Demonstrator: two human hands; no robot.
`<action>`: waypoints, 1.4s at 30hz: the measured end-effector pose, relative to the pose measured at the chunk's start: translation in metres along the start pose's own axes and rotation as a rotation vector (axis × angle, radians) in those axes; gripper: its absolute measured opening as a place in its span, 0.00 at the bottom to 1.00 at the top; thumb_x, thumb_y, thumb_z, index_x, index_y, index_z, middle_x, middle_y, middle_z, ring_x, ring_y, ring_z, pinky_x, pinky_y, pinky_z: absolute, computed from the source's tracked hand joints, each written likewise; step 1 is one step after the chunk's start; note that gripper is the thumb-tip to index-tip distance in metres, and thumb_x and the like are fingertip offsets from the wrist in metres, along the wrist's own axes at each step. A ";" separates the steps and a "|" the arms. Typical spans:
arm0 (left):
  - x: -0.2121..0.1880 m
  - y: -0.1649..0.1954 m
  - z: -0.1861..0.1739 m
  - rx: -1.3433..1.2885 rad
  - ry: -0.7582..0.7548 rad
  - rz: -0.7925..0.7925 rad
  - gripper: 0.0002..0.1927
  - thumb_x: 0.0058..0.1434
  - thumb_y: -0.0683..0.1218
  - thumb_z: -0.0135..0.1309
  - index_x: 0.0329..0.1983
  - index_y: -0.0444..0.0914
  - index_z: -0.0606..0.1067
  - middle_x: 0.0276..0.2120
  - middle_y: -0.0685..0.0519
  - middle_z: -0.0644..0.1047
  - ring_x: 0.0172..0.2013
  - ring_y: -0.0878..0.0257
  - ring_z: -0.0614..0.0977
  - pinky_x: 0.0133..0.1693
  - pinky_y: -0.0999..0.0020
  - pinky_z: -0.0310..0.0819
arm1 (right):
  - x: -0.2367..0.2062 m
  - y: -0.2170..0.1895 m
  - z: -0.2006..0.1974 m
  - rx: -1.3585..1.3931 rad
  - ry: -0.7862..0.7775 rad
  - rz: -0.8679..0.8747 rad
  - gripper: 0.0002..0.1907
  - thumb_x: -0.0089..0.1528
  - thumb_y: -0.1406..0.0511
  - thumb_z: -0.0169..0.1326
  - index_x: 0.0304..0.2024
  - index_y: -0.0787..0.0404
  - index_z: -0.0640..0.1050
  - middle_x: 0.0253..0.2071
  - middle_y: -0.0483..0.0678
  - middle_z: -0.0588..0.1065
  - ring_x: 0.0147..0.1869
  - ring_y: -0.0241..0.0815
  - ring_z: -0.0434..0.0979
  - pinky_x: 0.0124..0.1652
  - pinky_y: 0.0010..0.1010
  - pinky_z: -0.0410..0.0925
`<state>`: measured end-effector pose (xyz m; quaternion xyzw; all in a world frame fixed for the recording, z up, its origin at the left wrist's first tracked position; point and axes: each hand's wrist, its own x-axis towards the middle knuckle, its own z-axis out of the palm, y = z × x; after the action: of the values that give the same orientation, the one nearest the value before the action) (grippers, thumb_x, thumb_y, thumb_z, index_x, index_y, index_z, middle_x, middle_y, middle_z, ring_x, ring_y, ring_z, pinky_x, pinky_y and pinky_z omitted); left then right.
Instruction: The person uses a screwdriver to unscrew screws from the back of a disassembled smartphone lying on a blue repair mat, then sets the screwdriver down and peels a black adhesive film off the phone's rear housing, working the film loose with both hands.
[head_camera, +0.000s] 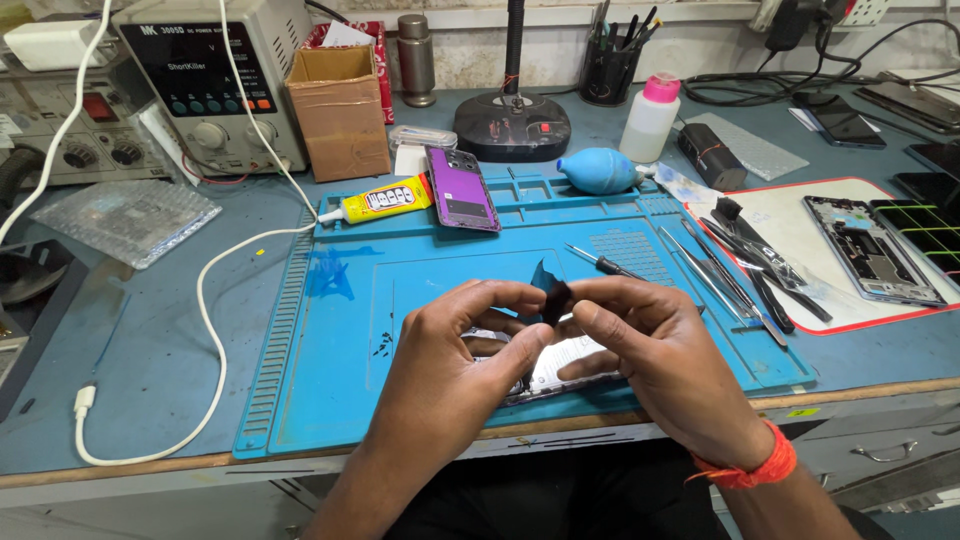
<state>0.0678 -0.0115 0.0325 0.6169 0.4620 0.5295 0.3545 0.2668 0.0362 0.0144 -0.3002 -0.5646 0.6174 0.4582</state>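
Black film strip (556, 298) sits pinched between the fingertips of both hands above an opened phone (556, 372) lying on the blue work mat (330, 370). Left hand (455, 350) and right hand (650, 345) are each clamped on that strip, thumbs meeting. Tweezers (715, 275) and a screwdriver (605, 263) rest on the mat nearby; a glue tube (385, 200) lies beside a purple phone frame (462, 187).

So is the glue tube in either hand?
No, the glue tube lies on the blue mat, apart from both hands.
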 end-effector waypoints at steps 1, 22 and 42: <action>-0.001 -0.001 0.000 -0.018 0.000 -0.002 0.15 0.58 0.44 0.62 0.48 0.35 0.81 0.38 0.54 0.86 0.36 0.68 0.89 0.35 0.74 0.87 | -0.001 0.000 0.002 -0.052 -0.010 -0.048 0.14 0.64 0.67 0.54 0.50 0.67 0.81 0.45 0.50 0.81 0.46 0.38 0.84 0.38 0.35 0.82; 0.011 -0.016 -0.010 -0.290 0.029 -0.158 0.16 0.63 0.37 0.53 0.54 0.30 0.78 0.36 0.47 0.86 0.33 0.64 0.88 0.38 0.70 0.87 | -0.004 0.001 0.015 -0.370 0.019 -0.195 0.19 0.59 0.71 0.62 0.53 0.67 0.80 0.50 0.49 0.80 0.52 0.38 0.83 0.47 0.30 0.81; 0.047 -0.023 -0.011 0.020 -0.351 0.013 0.33 0.56 0.40 0.61 0.66 0.36 0.68 0.43 0.41 0.83 0.42 0.58 0.84 0.43 0.65 0.79 | 0.011 -0.005 -0.026 -0.020 -0.093 0.130 0.32 0.61 0.73 0.60 0.68 0.66 0.69 0.38 0.46 0.74 0.41 0.34 0.79 0.41 0.32 0.79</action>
<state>0.0526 0.0402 0.0283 0.7061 0.3944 0.4115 0.4203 0.2868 0.0572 0.0163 -0.3118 -0.5705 0.6536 0.3875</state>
